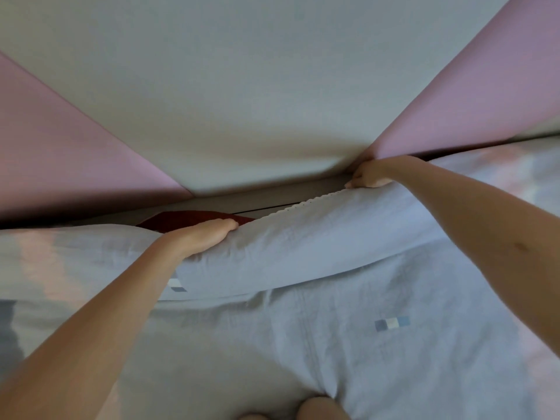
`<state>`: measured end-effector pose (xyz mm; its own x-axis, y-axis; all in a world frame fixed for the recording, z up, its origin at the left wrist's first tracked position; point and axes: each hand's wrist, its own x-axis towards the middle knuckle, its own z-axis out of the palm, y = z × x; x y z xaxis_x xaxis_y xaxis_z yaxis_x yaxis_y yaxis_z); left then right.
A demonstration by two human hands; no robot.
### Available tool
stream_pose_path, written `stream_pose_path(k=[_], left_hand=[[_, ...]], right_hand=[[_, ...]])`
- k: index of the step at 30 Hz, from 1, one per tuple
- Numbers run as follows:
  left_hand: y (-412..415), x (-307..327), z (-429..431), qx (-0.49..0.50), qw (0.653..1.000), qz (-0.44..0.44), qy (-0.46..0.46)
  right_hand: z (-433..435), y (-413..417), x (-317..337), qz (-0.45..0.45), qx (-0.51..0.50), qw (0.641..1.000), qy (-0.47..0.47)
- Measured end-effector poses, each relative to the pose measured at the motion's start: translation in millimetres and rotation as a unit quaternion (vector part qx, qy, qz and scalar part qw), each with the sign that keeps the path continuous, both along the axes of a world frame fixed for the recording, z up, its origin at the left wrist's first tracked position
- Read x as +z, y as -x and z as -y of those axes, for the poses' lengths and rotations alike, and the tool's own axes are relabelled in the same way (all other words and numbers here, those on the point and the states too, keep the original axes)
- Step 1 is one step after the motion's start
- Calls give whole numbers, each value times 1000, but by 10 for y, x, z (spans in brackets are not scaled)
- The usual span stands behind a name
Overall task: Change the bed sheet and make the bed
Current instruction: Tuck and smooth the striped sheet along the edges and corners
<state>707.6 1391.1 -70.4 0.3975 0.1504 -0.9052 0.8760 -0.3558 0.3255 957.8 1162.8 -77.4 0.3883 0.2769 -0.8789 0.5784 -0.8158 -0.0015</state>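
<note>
The left hand (209, 237) curls over the top edge of the pale blue pillow (303, 253). The right hand (368, 175) grips its scalloped corner. The pillow lies by the padded headboard (242, 101).

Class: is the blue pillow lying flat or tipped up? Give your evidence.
Tipped up. The left hand and right hand hold the pillow raised at its far edge; its near edge rests on the sheet.

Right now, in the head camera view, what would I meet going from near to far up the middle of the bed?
Knees → blue sheet → pillow → dark red item → padded headboard.
</note>
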Motion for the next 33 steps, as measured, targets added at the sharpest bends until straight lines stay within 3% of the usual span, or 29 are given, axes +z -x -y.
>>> stream_pose_path(k=[2, 5, 8, 14, 20, 22, 28, 33], left_hand=[[19, 37, 1, 15, 1000, -8, 0], [-11, 68, -21, 27, 999, -27, -5], [-133, 67, -30, 11, 998, -54, -37], [-284, -74, 18, -79, 994, -69, -22], [-122, -222, -85, 16, 994, 91, -58], [-81, -206, -181, -48, 990, 117, -66], [-191, 3, -752, -206, 975, 64, -47], [-159, 40, -763, -211, 972, 106, 0]], right_hand=[[-46, 10, 27, -23, -23, 999, 6], [-169, 37, 69, -143, -155, 977, 15], [-356, 182, -6, -240, -153, 959, 7], [-712, 813, -171, -193, -43, 980, -34], [-651, 885, -271, -176, -37, 980, -88], [-617, 895, -314, -172, -32, 981, -86], [-541, 916, -489, -180, -70, 971, -141], [-516, 954, -600, -204, -80, 961, -170]])
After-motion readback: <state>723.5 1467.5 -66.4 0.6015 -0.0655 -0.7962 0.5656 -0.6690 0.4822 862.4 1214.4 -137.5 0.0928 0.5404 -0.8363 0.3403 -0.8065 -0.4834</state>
